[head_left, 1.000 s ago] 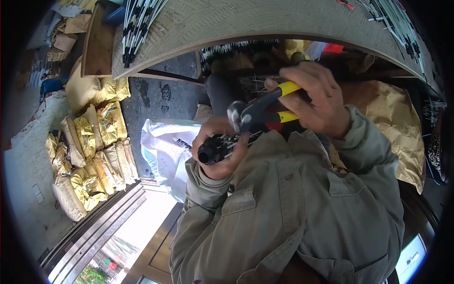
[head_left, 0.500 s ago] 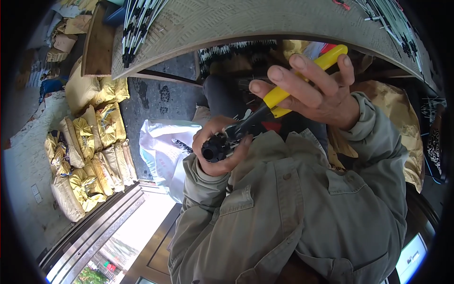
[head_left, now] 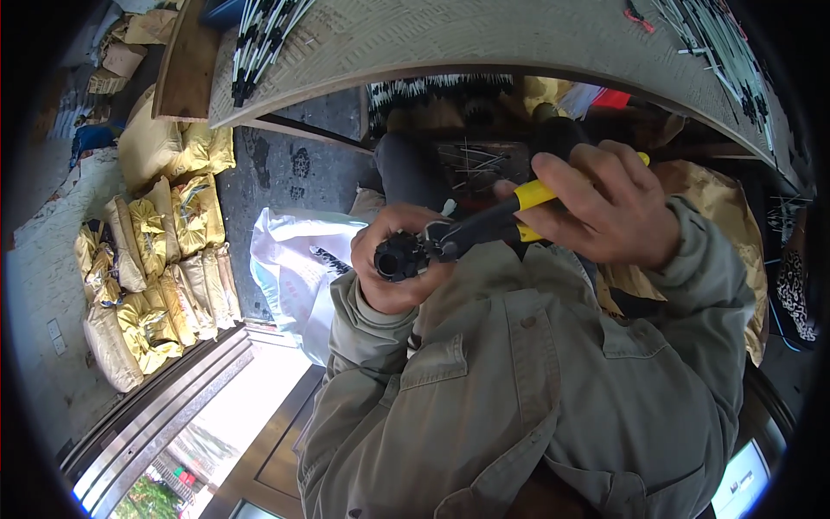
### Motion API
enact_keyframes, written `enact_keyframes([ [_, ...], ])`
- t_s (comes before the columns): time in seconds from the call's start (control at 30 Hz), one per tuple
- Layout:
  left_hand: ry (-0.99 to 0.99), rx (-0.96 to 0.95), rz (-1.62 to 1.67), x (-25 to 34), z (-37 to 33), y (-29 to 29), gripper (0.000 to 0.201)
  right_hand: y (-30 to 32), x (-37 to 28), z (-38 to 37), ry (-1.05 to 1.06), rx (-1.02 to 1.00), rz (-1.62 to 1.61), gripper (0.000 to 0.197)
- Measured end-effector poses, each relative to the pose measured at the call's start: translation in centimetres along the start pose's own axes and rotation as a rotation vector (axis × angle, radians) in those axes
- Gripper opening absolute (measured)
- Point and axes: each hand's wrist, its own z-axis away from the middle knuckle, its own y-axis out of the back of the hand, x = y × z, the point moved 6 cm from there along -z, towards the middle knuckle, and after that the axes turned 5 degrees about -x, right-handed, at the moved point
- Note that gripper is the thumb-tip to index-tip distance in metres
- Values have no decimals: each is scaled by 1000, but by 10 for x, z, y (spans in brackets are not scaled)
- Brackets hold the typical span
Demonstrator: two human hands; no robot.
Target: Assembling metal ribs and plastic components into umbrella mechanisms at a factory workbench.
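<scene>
My left hand (head_left: 380,294) is closed around a black cylindrical part (head_left: 396,258) with a round hole in its end, held in front of my chest. A pair of pliers (head_left: 480,227) with dark jaws and yellow handles reaches across from the right. My right hand (head_left: 609,208) has its fingers wrapped over the yellow handles. The jaws lie against the side of the black part. Whether they grip anything there is too small to make out.
Beyond my hands stands a work table (head_left: 450,39) with bundles of black-and-white rods (head_left: 259,43) on it. Yellow and tan sacks (head_left: 151,259) are stacked at the left. A white plastic sack (head_left: 290,259) lies beside my left arm, brown paper (head_left: 722,225) at the right.
My right hand's spread fingers have folded round the pliers' handles. The handle end has swung down, and the jaws now show plainly against the black part. My left hand has hardly moved.
</scene>
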Motion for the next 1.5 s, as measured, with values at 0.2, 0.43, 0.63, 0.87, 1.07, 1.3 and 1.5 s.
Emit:
enact_keyframes([
  [0.2, 20, -181, 28, 12, -6, -11, 39, -15, 24, 0, -4, -1181, -1020, 28],
  [0.43, -72, -383, 117, 24, -14, -10, 64, -44, -24, 43, -409, -1593, -2541, 43],
  [0.63, -87, -181, 145, 13, -8, -3, 63, -23, 6, 14, -145, -1006, -1828, 54],
  [0.87, 179, -274, 280, 13, -19, -15, 65, -2, 21, 16, -47, -795, -1107, 52],
  [1.07, -47, -377, 264, 6, -22, -17, 61, -37, 3, 46, -448, -1161, -2136, 62],
  [1.3, 68, -231, 224, 10, -25, -15, 62, 0, 11, 32, -148, -744, -913, 60],
  [1.5, -126, -451, 275, 11, -33, -23, 56, -30, 10, 60, -424, -1166, -2237, 58],
])
